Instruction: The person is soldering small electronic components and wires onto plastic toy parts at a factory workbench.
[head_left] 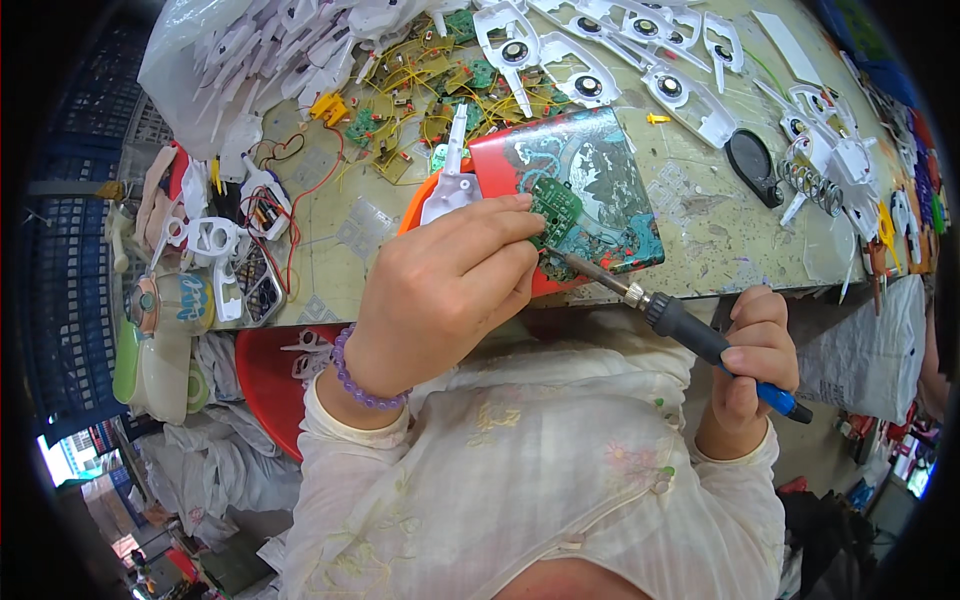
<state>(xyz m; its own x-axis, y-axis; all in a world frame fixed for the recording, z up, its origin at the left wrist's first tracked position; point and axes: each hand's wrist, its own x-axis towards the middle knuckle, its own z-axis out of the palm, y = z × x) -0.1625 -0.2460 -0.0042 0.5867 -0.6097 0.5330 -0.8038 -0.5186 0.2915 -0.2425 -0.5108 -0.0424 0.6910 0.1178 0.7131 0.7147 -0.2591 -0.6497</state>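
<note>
Between the fingertips of my left hand point(450, 265) is a small green circuit board point(556, 205), held over a book-like pad point(610, 170) with a dark patterned cover and a red edge. My right hand point(755, 350) is wrapped round the blue and black handle of a soldering iron point(685, 330). The iron's metal tip reaches the lower edge of the board; whether it touches cannot be made out. Just beyond my left fingers, a white plastic housing point(455, 180) lies partly over an orange-red rim, its lower part hidden by my hand.
Behind the pad is a heap of circuit boards with yellow wires point(430, 95). White plastic shells point(690, 95) lie at the far right, and a bag of white parts point(270, 60) at the far left. A coiled spring stand point(815, 185) stands right. A red basin point(265, 375) sits below the table's left edge.
</note>
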